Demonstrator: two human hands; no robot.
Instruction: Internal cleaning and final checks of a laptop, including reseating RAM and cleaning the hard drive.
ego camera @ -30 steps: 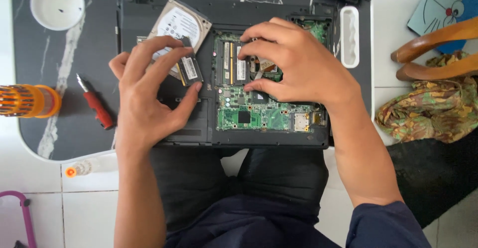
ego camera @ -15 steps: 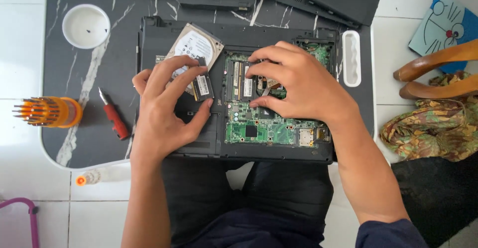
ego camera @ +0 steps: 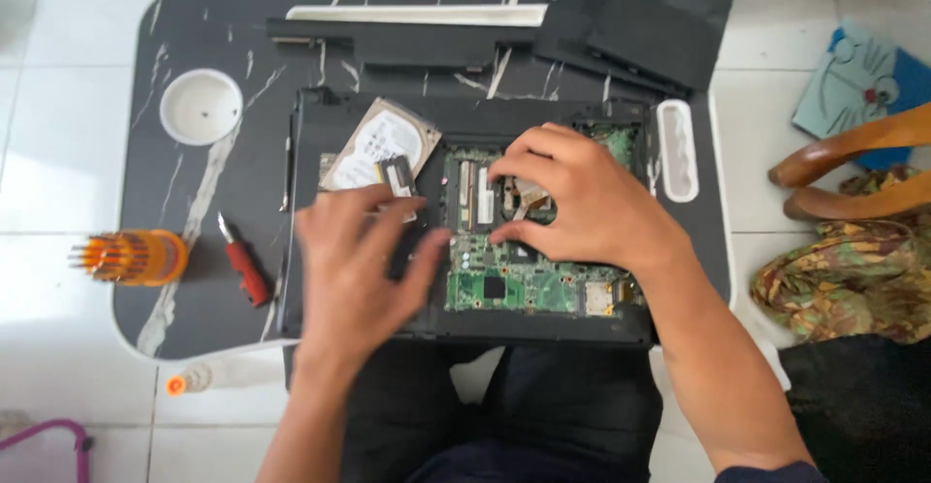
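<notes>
An opened black laptop base (ego camera: 320, 114) lies on a black marbled table (ego camera: 194, 37), its green circuit board (ego camera: 524, 284) bare. My left hand (ego camera: 359, 270) is blurred and hovers over the left part of the base with fingers spread and nothing in them. Just beyond its fingertips a small black memory module (ego camera: 398, 175) rests against a silver hard drive (ego camera: 373, 144). My right hand (ego camera: 592, 211) is curled on the board, fingertips and thumb around a copper-coloured part (ego camera: 529, 200). Whether it grips that part is hidden.
On the table's left are a white round dish (ego camera: 201, 107), an orange holder of screwdriver bits (ego camera: 131, 257) and a red-handled screwdriver (ego camera: 242, 270). A white oblong tray (ego camera: 677, 148), black panels (ego camera: 640, 27) and a long black bar (ego camera: 407, 47) lie behind. Wooden chair parts (ego camera: 853, 163) stand right.
My left hand has drawn back toward me from the memory module, which now lies by the hard drive. The right hand keeps its place on the board. The view shifted.
</notes>
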